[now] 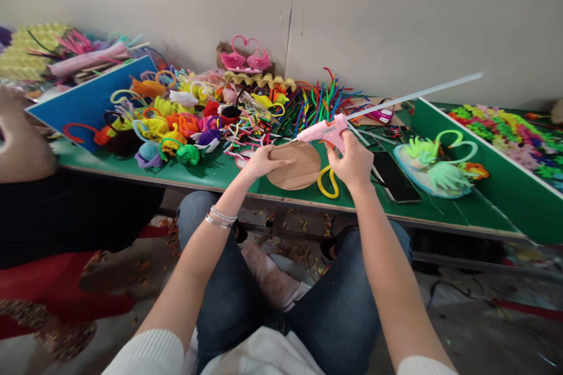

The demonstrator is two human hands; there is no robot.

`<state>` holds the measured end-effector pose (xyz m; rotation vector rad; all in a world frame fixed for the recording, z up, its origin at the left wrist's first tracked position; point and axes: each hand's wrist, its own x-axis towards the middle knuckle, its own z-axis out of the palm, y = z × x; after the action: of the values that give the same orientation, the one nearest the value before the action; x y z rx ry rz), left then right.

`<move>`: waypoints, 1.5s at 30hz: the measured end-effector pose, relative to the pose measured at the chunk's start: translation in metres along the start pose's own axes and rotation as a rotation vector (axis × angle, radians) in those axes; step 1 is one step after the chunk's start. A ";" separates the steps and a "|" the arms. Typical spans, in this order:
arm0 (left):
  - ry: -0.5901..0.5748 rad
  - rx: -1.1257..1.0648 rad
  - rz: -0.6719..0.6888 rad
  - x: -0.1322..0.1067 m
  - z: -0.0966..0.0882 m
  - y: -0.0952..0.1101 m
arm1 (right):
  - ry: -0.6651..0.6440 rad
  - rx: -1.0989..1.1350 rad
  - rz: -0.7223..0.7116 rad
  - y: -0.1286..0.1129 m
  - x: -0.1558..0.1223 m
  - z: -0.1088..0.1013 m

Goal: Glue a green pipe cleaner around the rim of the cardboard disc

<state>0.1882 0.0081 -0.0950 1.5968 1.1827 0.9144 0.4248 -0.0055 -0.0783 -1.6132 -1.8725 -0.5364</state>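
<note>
Where green table [461,211] meets pale wall [396,12], right hand [354,164] holds glue gun [325,129].

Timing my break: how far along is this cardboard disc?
Done: one decorated disc with green figures lies at right. In hand: left hand grips a bare cardboard disc, right hand holds the glue gun, nozzle at its edge. Left: nothing is on it yet; a yellow loop lies beside it.

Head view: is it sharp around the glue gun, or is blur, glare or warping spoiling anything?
Head view: glue gun and cardboard disc are sharp under soft, even light with no glare; head view's edges stretch, bowing the green table at the right and smearing the other person's hand at far left.
</note>
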 end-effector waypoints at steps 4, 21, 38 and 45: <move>0.000 0.005 0.003 -0.001 -0.001 0.001 | 0.006 -0.004 0.008 0.001 0.000 -0.001; 0.021 -0.003 -0.017 -0.001 -0.003 0.002 | 0.020 -0.002 0.021 0.007 0.001 -0.005; 0.006 0.049 -0.010 -0.001 -0.002 0.002 | -0.002 0.000 -0.002 0.002 -0.001 0.002; 0.016 0.090 -0.003 -0.001 -0.002 0.003 | 0.004 0.016 0.000 0.002 0.001 -0.001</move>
<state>0.1866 0.0072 -0.0917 1.6613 1.2523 0.8852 0.4272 -0.0053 -0.0775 -1.6003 -1.8696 -0.5231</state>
